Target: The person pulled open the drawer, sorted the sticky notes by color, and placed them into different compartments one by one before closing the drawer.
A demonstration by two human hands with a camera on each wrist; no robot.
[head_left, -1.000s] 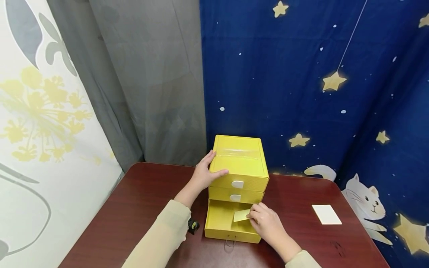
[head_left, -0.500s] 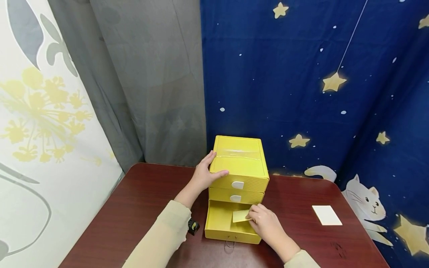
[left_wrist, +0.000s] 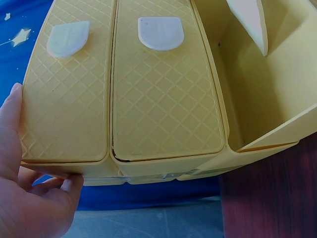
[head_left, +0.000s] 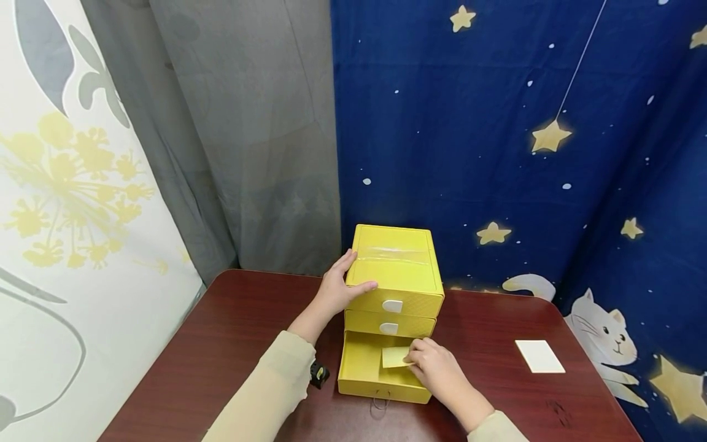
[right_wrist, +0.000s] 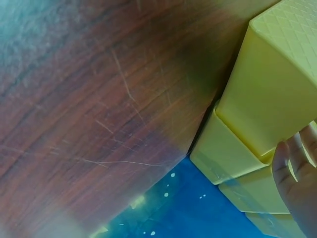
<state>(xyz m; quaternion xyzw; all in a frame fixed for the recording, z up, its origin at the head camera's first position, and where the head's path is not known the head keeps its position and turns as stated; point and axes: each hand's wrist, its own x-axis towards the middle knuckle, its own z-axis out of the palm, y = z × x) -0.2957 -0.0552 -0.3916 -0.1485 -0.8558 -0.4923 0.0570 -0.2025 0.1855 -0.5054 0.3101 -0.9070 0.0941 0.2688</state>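
A yellow three-drawer storage box [head_left: 391, 270] stands on the table. Its bottom drawer [head_left: 361, 362] is pulled out; the two above are closed, each with a white tab. My left hand [head_left: 334, 288] rests against the box's upper left corner, thumb across the front edge and fingers along the side. Over the open drawer, my right hand [head_left: 436, 365] pinches the right edge of a small pale square card [head_left: 393, 357]. In the left wrist view the card [left_wrist: 252, 22] hangs tilted inside the drawer. The right wrist view shows the right hand's fingers [right_wrist: 281, 161] at the drawer's side wall.
A white square [head_left: 540, 356] lies on the dark red table to the right. Beside the left sleeve sits a small black object [head_left: 318, 373]. A thin wire loop [head_left: 380, 402] hangs at the drawer front. Curtains [head_left: 403, 123] close off the back.
The card and my right fingertips have shifted slightly left over the drawer. My left hand has stayed on the box.
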